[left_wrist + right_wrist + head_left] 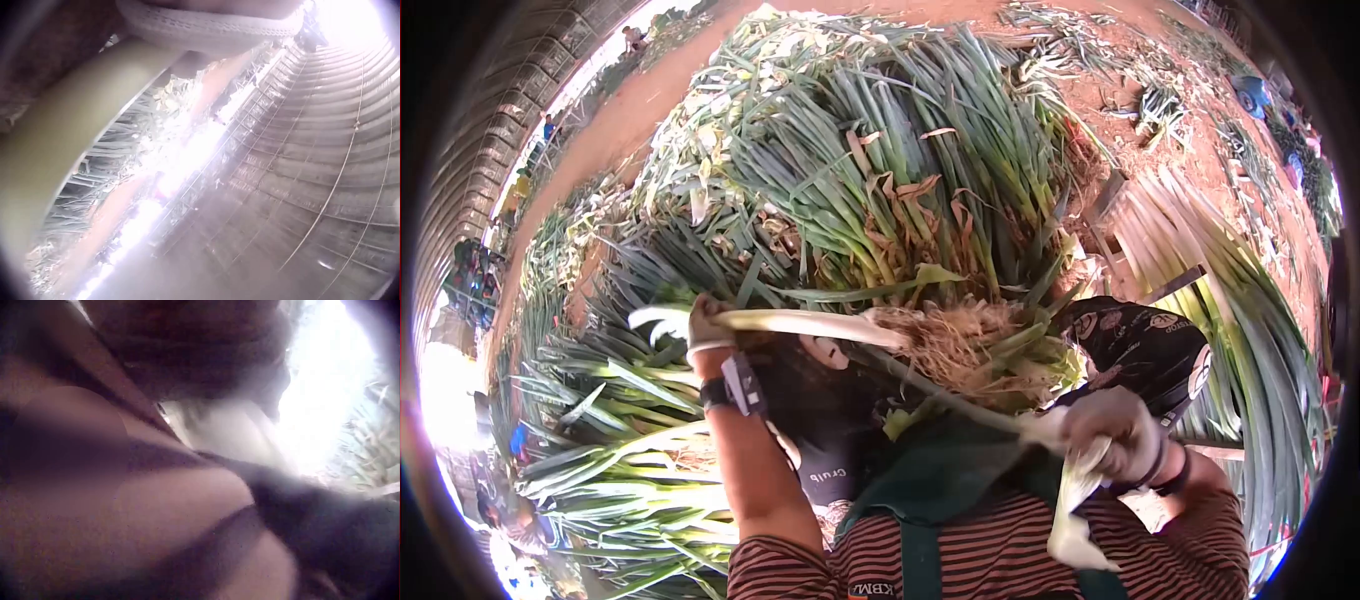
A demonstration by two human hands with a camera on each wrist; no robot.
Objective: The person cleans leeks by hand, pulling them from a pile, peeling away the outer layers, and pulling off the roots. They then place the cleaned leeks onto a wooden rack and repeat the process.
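A leek [810,325] lies crosswise over the lap in the head view, its white shaft running right to the shaggy roots. My left hand [706,324] grips it near the left end. The left wrist view shows the pale shaft [81,119] close up beside the glove cuff [212,28]. At the lower right, my gloved right hand [1115,430] holds a pale peeled leek leaf [1078,520], which hangs below the fingers; motion blurs this hand. Mostly striped sleeve [125,506] and blur fill the right wrist view.
A large leek heap [900,150] stands ahead, with trimmings [730,90] behind it. More leeks [630,480] lie at the left. At the right, long leeks [1230,290] rest beside a wooden frame [1110,195]. A pile of roots [970,350] covers the lap.
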